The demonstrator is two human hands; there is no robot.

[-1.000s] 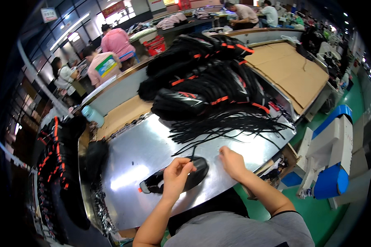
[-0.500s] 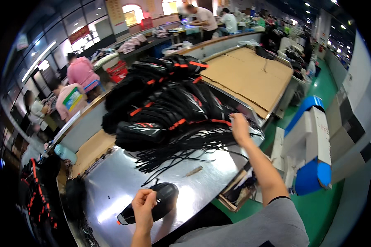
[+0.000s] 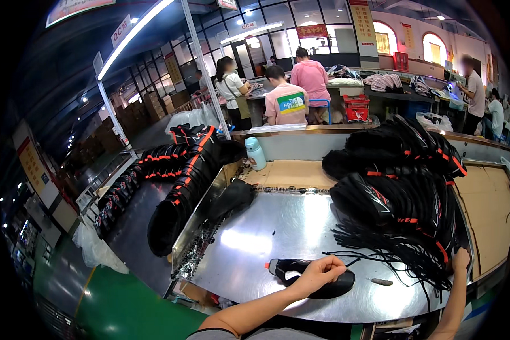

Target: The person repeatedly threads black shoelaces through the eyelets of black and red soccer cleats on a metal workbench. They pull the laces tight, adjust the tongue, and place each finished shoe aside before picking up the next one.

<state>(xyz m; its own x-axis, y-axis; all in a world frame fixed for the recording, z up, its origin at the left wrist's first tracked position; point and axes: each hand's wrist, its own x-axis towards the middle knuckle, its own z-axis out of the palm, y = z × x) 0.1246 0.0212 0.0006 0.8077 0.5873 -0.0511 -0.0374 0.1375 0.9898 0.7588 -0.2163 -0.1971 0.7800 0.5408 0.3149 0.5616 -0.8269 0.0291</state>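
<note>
Black shoe upper: on steel table, left hand fingers curled onto it
Right hand: at black lace bundle, grip unclear
Progress: one upper in hand, stacked black-and-red uppers waiting

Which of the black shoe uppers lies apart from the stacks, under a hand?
The single black shoe upper under the left hand, lying alone on the metal table; the rest are piled.

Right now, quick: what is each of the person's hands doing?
Left hand: fingers curled down on the black shoe upper with an orange tip on the shiny metal table.
Right hand: at the bundle of black laces; grip cannot be told.
</note>
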